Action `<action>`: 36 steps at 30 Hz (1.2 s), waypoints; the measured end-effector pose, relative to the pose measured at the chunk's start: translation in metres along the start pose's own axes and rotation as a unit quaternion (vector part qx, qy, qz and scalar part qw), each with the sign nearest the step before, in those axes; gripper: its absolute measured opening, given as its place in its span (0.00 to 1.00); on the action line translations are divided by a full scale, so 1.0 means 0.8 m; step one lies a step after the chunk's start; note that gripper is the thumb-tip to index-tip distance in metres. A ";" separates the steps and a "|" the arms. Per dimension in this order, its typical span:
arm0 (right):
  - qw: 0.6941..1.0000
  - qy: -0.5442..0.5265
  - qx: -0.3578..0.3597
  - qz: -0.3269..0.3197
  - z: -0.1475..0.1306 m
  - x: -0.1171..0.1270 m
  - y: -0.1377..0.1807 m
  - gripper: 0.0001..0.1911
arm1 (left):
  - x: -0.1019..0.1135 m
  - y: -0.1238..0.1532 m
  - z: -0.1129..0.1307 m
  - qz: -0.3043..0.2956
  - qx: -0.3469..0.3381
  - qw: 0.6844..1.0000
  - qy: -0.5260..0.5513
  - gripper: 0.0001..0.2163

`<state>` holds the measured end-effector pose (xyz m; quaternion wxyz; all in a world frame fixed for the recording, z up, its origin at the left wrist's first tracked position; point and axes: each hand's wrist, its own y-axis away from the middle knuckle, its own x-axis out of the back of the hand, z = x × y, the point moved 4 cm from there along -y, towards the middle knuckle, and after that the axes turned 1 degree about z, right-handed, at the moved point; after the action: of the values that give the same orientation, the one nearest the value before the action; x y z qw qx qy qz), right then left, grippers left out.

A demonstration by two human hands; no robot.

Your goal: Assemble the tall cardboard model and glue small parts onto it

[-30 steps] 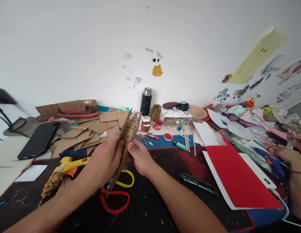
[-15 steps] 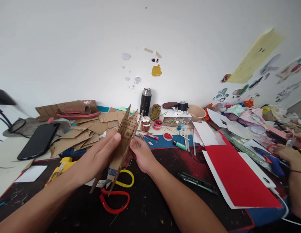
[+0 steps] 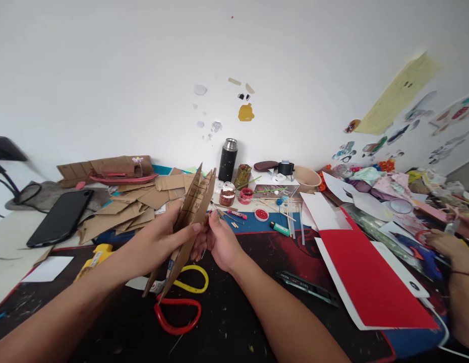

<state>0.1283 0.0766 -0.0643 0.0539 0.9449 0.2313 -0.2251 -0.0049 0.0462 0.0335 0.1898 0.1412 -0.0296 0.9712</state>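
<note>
My left hand (image 3: 170,234) is wrapped round a folded, boat-like piece of cardboard (image 3: 189,206) with pointed ends, its thumb pressed on the near side wall. The cardboard stands tilted, one point up and the other down over the scissors. Close against its right side is my right hand (image 3: 223,244), thumb and fingers curled together; whatever lies between them is too small or hidden to make out. Below the cardboard, scissors with one yellow and one red handle loop (image 3: 178,330) lie on the dark mat, blades partly covered.
Cardboard scraps (image 3: 117,214), a black phone (image 3: 60,217) and a yellow glue gun (image 3: 96,257) lie left. Behind stand a black flask (image 3: 227,161) and paint jars (image 3: 245,195). A utility knife (image 3: 306,288) and red paper (image 3: 382,282) lie right. Another person's hand (image 3: 442,242) works far right.
My left thumb has moved down and right across the cardboard, which has turned more edge-on. My right fingers have come away from its upper edge and curl beside it.
</note>
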 end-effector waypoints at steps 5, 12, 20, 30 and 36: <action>0.999 -0.012 0.024 0.036 -0.008 0.005 -0.002 0.40 | 0.000 0.002 0.006 0.009 -0.018 0.998 -0.058 0.19; 0.998 -0.021 0.029 0.055 -0.010 0.003 -0.002 0.39 | 0.008 0.006 -0.013 0.075 -0.008 0.990 -0.122 0.24; 0.997 -0.006 0.022 0.079 0.000 0.007 -0.006 0.40 | -0.001 0.000 -0.016 0.097 -0.007 0.990 -0.105 0.25; 0.998 -0.006 0.024 0.062 -0.011 0.004 -0.003 0.40 | -0.002 -0.001 -0.001 0.083 -0.035 0.991 -0.101 0.25; 0.995 -0.030 0.076 0.061 -0.030 0.002 0.003 0.40 | 0.013 0.001 -0.007 0.122 -0.042 0.983 -0.133 0.30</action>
<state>0.1404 0.0804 -0.0437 0.0027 0.9515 0.1533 -0.2668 -0.0161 0.0496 0.0311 0.0702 0.2567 -0.1122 0.9574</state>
